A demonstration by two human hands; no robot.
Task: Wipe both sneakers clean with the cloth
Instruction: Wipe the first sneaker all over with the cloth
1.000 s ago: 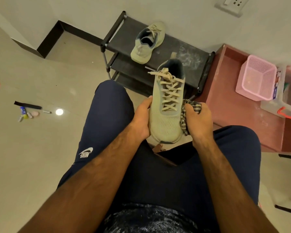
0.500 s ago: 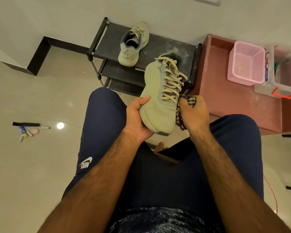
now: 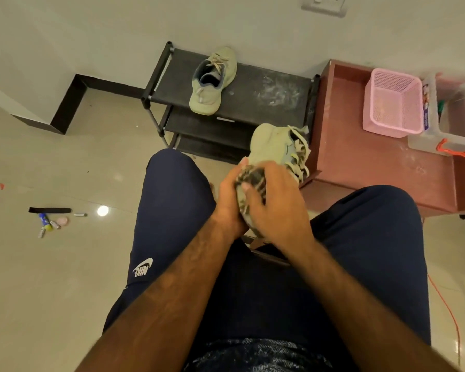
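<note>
The left hand (image 3: 227,201) grips one sneaker (image 3: 273,140) over the lap; the right hand (image 3: 278,210) fingers (image 3: 273,173) clutch the cloth (image 3: 253,178) against it. The second sneaker (image 3: 212,81) sits on the shoe rack (image 3: 266,95). The trousers (image 3: 172,200) read NIKE

Sneaker (image 3: 212,81) atop rack (image 3: 266,89), basket (image 3: 381,122) on cabinet (image 3: 360,162) rightward.

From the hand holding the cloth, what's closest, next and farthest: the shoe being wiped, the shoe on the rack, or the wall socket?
1. Shoe being wiped, under the right hand and cloth.
2. Other shoe, ahead-left on the rack.
3. Wall socket, at the top, behind the rack.
</note>
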